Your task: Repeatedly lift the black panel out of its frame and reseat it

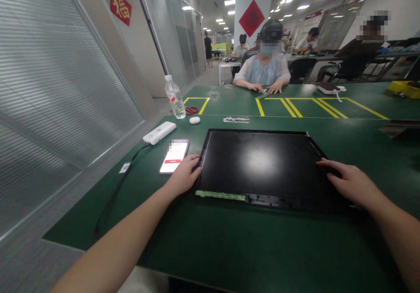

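Note:
A black LCD screen panel lies face up on the green table, with a thin dark frame. Along its near left edge runs a narrow green circuit board. My left hand grips the panel's left side, fingers and thumb at the edge. At the right side, my right hand holds the frame, with the index finger and thumb reaching onto the border; its other fingers are partly hidden. Just left of my left hand lies a lit phone.
Around the green table are a white power bank with a black cable, a water bottle, red scissors, a white earbud case and small pale strips. Opposite, a masked person handles a green strip.

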`<action>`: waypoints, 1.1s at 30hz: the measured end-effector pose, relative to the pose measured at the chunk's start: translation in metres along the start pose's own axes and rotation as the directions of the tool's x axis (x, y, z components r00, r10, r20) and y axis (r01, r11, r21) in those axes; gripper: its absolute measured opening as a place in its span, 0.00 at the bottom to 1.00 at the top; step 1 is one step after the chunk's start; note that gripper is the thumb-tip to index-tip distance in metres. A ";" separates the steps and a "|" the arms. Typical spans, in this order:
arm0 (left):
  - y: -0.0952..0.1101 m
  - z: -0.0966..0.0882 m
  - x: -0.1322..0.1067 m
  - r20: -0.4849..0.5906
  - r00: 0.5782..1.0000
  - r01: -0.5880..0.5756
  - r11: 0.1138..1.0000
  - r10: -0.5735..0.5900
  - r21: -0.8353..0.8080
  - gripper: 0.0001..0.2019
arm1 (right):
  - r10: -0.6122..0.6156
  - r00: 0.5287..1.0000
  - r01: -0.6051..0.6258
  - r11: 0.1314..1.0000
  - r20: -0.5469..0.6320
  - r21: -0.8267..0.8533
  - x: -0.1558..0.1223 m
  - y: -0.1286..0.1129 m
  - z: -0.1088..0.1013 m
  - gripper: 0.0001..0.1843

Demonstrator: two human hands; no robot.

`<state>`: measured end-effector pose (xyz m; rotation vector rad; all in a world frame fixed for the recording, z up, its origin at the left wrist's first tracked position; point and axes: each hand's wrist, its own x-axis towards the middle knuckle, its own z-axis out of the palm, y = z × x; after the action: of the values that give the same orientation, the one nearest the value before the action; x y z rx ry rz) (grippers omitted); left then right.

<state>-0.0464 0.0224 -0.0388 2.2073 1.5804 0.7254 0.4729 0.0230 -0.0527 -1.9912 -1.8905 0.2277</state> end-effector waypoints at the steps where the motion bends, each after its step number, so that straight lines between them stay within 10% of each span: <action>1: 0.001 -0.001 0.000 -0.013 1.000 0.008 0.999 -0.008 -0.034 0.17 | -0.002 1.000 0.002 1.000 0.000 -0.002 0.000 0.000 0.000 0.28; 7: 0.023 -0.004 -0.005 -0.014 0.988 0.143 0.938 -0.155 -0.315 0.22 | 0.003 1.000 -0.003 1.000 -0.020 -0.024 -0.001 0.003 0.002 0.27; 11: 0.045 -0.007 -0.005 0.238 0.807 0.486 0.379 -0.541 -0.788 0.27 | -0.004 1.000 0.003 1.000 -0.027 -0.025 -0.002 0.003 0.003 0.27; 16: 0.063 -0.008 0.001 0.335 0.678 0.509 0.089 -0.655 -0.856 0.24 | -0.035 0.999 0.034 0.999 -0.020 -0.029 -0.001 0.001 0.004 0.27; 33: 0.060 -0.008 -0.008 0.380 0.771 0.520 0.159 -0.512 -0.839 0.56 | -0.072 0.997 0.071 0.997 -0.030 -0.029 -0.003 -0.003 0.003 0.27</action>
<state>-0.0062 -0.0053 -0.0015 0.7104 1.2385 1.0066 0.4686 0.0207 -0.0545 -1.9289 -1.9517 0.1507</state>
